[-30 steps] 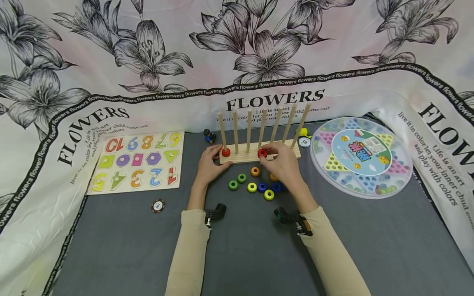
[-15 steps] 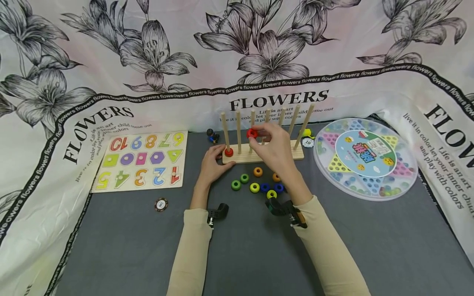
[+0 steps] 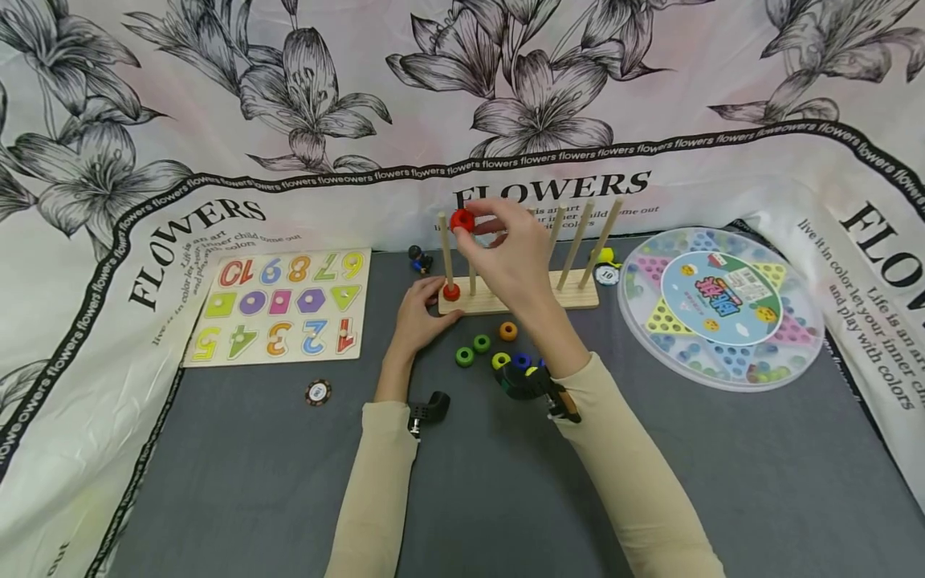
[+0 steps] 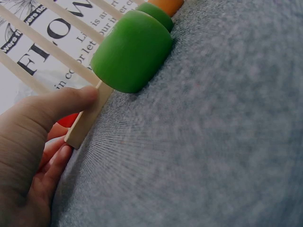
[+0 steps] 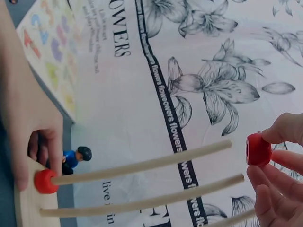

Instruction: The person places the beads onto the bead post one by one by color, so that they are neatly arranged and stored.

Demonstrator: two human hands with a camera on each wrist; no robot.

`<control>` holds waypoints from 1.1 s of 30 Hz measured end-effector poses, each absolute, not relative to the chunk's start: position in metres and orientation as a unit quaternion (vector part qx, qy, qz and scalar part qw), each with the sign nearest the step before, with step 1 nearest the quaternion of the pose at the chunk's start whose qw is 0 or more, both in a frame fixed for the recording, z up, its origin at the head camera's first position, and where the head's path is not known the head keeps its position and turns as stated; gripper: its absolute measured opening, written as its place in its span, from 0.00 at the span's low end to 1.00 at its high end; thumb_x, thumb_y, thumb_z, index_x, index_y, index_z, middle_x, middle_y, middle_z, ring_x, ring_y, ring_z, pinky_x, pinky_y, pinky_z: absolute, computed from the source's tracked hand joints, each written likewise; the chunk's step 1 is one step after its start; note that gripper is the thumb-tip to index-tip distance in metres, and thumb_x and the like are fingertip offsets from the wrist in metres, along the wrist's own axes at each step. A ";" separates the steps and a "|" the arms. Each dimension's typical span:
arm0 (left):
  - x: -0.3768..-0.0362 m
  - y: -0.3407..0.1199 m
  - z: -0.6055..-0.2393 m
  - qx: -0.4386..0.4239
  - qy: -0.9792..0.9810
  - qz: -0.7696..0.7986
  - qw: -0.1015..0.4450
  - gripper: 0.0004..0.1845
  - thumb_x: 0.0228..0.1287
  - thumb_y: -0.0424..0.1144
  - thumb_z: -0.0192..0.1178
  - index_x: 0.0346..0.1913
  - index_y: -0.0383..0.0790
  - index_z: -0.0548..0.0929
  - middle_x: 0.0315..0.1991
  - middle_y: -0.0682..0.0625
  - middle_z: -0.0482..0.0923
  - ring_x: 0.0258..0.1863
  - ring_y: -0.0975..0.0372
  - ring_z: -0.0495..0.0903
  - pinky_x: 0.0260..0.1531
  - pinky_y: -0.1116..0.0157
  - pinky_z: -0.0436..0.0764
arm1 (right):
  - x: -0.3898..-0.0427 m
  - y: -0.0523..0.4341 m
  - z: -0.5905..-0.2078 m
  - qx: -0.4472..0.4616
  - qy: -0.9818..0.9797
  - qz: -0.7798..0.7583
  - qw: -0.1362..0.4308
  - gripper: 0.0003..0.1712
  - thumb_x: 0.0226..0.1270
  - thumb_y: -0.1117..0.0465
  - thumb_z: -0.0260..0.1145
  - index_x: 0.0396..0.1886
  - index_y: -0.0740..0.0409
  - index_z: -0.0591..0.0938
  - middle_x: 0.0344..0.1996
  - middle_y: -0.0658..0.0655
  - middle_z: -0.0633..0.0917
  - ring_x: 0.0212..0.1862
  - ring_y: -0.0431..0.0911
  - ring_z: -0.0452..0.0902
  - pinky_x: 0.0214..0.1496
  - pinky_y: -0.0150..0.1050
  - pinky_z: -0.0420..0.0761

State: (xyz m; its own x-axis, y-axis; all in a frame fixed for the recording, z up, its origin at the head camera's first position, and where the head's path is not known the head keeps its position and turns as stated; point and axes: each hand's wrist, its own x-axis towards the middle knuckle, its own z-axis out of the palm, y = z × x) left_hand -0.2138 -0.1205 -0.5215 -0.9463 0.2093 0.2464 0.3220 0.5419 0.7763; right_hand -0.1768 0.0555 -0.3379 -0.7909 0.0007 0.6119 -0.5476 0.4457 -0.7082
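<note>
My right hand (image 3: 515,258) pinches a red ring bead (image 3: 462,220) between thumb and fingertips. In the right wrist view that bead (image 5: 259,149) hangs just beyond the tip of the leftmost peg (image 5: 142,163), apart from it. Another red bead (image 3: 451,292) sits at the foot of that peg. With thumb in front and fingers behind, my left hand (image 3: 417,316) grips the left end of the peg stand's wooden base (image 3: 482,303). The right hand covers some middle pegs. Close by the left thumb in the left wrist view lies a green bead (image 4: 132,52).
Loose beads lie in front of the stand, among them an orange one (image 3: 508,331) and a blue one (image 3: 521,361). A number puzzle board (image 3: 292,343) is at left, above a poker chip (image 3: 318,392). A round game board (image 3: 721,297) lies right; a small figure (image 3: 418,259) stands behind.
My right hand has lifted the red bead from the stand's base and carried it up and left to the top of the leftmost peg. The left hand keeps its grip on the base.
</note>
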 end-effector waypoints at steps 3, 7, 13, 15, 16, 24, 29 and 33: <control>-0.213 -0.120 -0.522 -0.148 -0.875 -0.457 0.058 0.35 0.55 0.40 0.75 0.65 0.31 0.76 0.62 0.38 0.72 0.56 0.47 0.73 0.55 0.57 0.78 | -0.181 0.050 -0.334 0.176 -0.804 0.497 0.274 0.14 0.61 0.65 0.70 0.46 0.65 0.86 0.39 0.60 0.87 0.32 0.49 0.85 0.33 0.40 0.81; -0.213 -0.120 -0.522 -0.147 -0.874 -0.460 0.049 0.35 0.56 0.40 0.74 0.65 0.31 0.76 0.62 0.39 0.72 0.57 0.48 0.72 0.56 0.57 0.78 | -0.186 0.046 -0.331 0.169 -0.813 0.489 0.265 0.13 0.61 0.64 0.71 0.45 0.64 0.87 0.39 0.59 0.87 0.28 0.48 0.84 0.39 0.43 0.79; -0.213 -0.119 -0.521 -0.146 -0.871 -0.466 0.047 0.35 0.55 0.40 0.74 0.65 0.31 0.76 0.62 0.39 0.72 0.58 0.48 0.72 0.56 0.57 0.78 | -0.194 0.041 -0.331 0.151 -0.837 0.465 0.246 0.14 0.62 0.63 0.70 0.47 0.63 0.87 0.41 0.58 0.87 0.26 0.47 0.81 0.40 0.43 0.78; -0.214 -0.119 -0.520 -0.145 -0.872 -0.466 0.047 0.35 0.55 0.40 0.75 0.65 0.31 0.76 0.62 0.38 0.72 0.58 0.48 0.72 0.56 0.57 0.78 | -0.196 0.040 -0.330 0.147 -0.842 0.458 0.242 0.15 0.62 0.62 0.70 0.47 0.63 0.87 0.42 0.58 0.87 0.26 0.47 0.81 0.38 0.41 0.78; -0.214 -0.119 -0.520 -0.145 -0.873 -0.464 0.047 0.35 0.55 0.40 0.75 0.65 0.32 0.76 0.62 0.39 0.72 0.58 0.48 0.72 0.56 0.57 0.78 | -0.196 0.039 -0.329 0.144 -0.847 0.453 0.240 0.15 0.62 0.62 0.70 0.47 0.62 0.87 0.42 0.57 0.87 0.26 0.46 0.81 0.36 0.41 0.77; -0.219 -0.120 -0.519 -0.139 -0.879 -0.454 0.039 0.36 0.56 0.41 0.74 0.66 0.33 0.75 0.63 0.40 0.71 0.57 0.49 0.72 0.57 0.58 0.77 | -0.200 0.034 -0.321 0.120 -0.884 0.399 0.212 0.14 0.65 0.57 0.69 0.48 0.57 0.88 0.46 0.55 0.86 0.29 0.46 0.79 0.28 0.38 0.74; -0.219 -0.121 -0.519 -0.143 -0.880 -0.451 0.044 0.36 0.56 0.41 0.74 0.66 0.32 0.75 0.63 0.40 0.72 0.56 0.49 0.72 0.56 0.59 0.77 | -0.201 0.032 -0.324 0.128 -0.892 0.380 0.210 0.16 0.65 0.57 0.68 0.49 0.57 0.87 0.46 0.55 0.86 0.29 0.45 0.79 0.27 0.39 0.74; -0.217 -0.122 -0.521 -0.142 -0.879 -0.453 0.044 0.35 0.56 0.41 0.74 0.65 0.32 0.76 0.63 0.39 0.72 0.56 0.49 0.73 0.55 0.58 0.78 | -0.198 0.034 -0.331 0.144 -0.875 0.403 0.225 0.15 0.65 0.59 0.68 0.49 0.59 0.87 0.43 0.56 0.85 0.29 0.46 0.81 0.28 0.40 0.77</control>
